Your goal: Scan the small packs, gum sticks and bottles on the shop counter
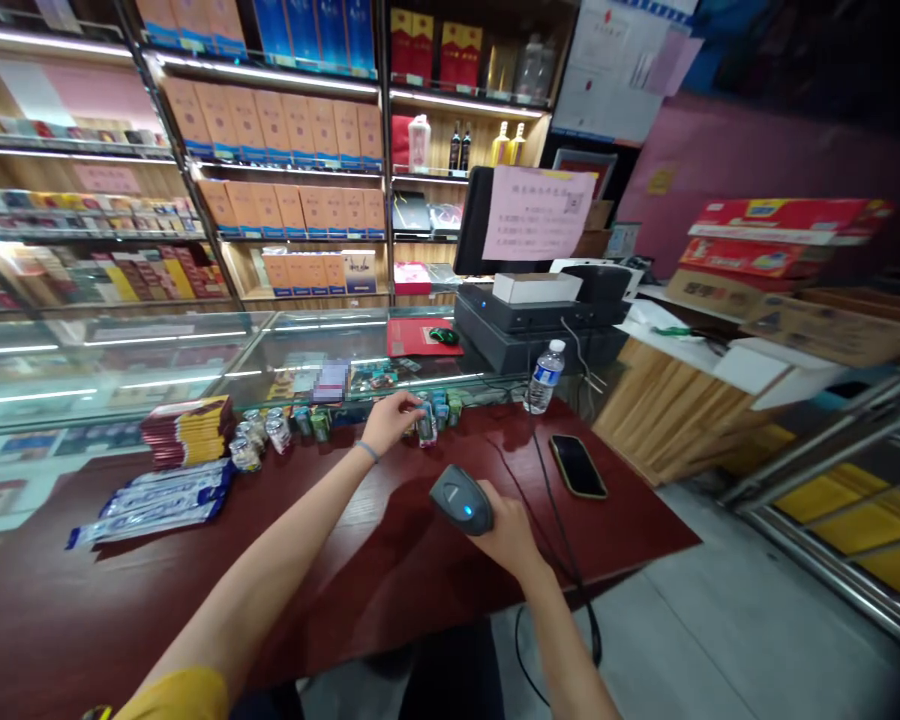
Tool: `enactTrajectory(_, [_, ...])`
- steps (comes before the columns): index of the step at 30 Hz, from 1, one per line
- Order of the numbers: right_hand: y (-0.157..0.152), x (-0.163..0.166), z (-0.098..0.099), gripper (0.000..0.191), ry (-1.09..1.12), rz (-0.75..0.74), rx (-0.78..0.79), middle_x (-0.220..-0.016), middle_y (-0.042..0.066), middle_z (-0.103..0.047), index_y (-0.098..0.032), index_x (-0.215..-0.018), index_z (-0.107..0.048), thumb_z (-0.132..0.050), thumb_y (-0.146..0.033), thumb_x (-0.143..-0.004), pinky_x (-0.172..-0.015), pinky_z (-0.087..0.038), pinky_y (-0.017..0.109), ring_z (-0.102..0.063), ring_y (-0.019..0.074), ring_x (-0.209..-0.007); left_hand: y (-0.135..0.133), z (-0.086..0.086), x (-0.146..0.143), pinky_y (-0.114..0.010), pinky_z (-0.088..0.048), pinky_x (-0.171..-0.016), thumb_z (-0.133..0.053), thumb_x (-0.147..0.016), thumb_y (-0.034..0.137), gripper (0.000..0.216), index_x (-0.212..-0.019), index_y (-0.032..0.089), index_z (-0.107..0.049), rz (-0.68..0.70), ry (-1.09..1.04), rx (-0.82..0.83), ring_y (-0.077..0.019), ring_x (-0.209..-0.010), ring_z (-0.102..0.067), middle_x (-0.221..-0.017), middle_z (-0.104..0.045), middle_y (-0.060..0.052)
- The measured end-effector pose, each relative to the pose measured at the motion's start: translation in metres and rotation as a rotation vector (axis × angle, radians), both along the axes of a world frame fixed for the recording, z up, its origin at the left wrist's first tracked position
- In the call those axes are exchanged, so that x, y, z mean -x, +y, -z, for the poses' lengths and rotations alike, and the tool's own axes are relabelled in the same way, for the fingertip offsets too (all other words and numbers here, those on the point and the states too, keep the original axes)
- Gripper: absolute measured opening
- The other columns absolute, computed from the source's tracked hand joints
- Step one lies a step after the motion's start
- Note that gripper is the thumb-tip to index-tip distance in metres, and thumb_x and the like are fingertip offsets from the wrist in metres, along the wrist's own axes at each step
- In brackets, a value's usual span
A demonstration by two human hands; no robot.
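My right hand point(506, 525) is wrapped round the handle of a dark grey barcode scanner point(457, 492), which shows a lit blue light on top. Further forward, my left hand point(391, 422) pinches the top of a small blue-green container point(426, 428) with a pinkish base; its exact kind is too small to make out. Just right of that stand similar small blue and green containers point(450, 408). Left of my left hand are more green and blue ones point(319, 425) and several small whitish containers point(277, 430).
On the dark red table point(285, 570) lie stacked brown-and-yellow packs point(191, 432), blue-white packets point(161, 502) and a phone point(577, 466). A water bottle point(546, 378) stands at the back right. The scanner's cable point(549, 480) crosses the table. Behind is a glass counter point(307, 345) with a monitor point(476, 220).
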State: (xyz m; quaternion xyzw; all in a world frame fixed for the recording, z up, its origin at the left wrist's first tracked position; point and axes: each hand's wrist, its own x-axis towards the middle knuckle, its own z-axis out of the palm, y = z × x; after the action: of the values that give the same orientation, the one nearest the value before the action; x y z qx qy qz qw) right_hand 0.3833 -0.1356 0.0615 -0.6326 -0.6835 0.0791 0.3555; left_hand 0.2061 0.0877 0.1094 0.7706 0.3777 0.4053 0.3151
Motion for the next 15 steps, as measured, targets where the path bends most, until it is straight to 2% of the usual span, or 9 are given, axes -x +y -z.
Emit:
enactTrajectory(6, [-0.01, -0.021, 0.0, 0.032, 0.034, 0.065, -0.019, -0.075, 0.0, -0.072, -0.024, -0.104, -0.056, -0.065, -0.025, -0.073, -0.06, -0.044, 0.026, -0.073, 0.0252, -0.071, 0.017, 0.006, -0.048, -0.032, -0.047, -0.082, -0.073, -0.078, 0.025, 0.023, -0.101, 0.021, -0.074, 0.067, 0.226, -0.136, -0.0231, -0.085, -0.065, -0.09, -0.073, -0.007])
enactTrajectory(10, [-0.013, -0.031, 0.002, 0.032, 0.033, 0.099, -0.023, -0.072, 0.0, -0.071, -0.024, -0.103, -0.056, -0.066, -0.027, -0.072, -0.058, -0.044, 0.026, -0.072, 0.0249, -0.068, 0.024, 0.019, -0.06, -0.034, -0.047, -0.089, -0.072, -0.078, 0.023, 0.024, -0.102, 0.023, -0.074, 0.072, 0.294, -0.155, -0.0265, -0.094, -0.065, -0.098, -0.073, -0.009])
enactTrajectory(15, [-0.014, -0.039, 0.006, 0.032, 0.042, 0.112, -0.03, -0.071, -0.002, -0.07, -0.025, -0.102, -0.056, -0.065, -0.026, -0.071, -0.058, -0.045, 0.025, -0.071, 0.0227, -0.066, 0.025, 0.032, -0.066, -0.033, -0.046, -0.09, -0.07, -0.08, 0.021, 0.02, -0.099, 0.025, -0.073, 0.07, 0.389, -0.166, -0.0265, -0.099, -0.064, -0.097, -0.072, -0.008])
